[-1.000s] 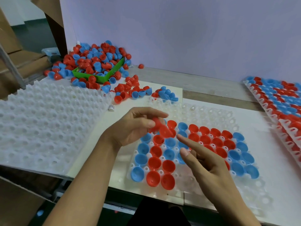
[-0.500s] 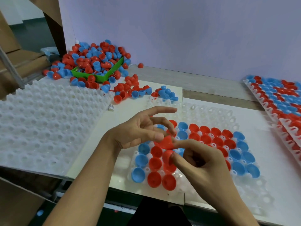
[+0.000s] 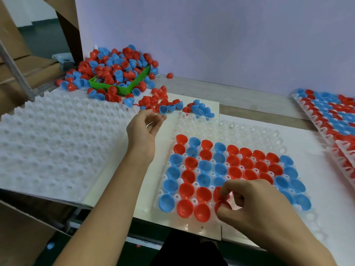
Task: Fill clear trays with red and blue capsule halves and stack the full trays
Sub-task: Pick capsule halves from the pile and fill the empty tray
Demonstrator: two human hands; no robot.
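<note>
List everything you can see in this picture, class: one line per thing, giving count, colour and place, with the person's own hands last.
Tray being filled: one, clear, centre, part full of red and blue halves.
Empty trays: a stack, white, left.
Full trays: a stack, red and blue, far right.
Loose halves: many, red and blue, heaped at back left.
Green box: one, under the heap.
Backboard: one, pale lilac, behind.
Left hand: open, reaching towards loose halves.
Right hand: pinches a red half at the tray's near edge.
</note>
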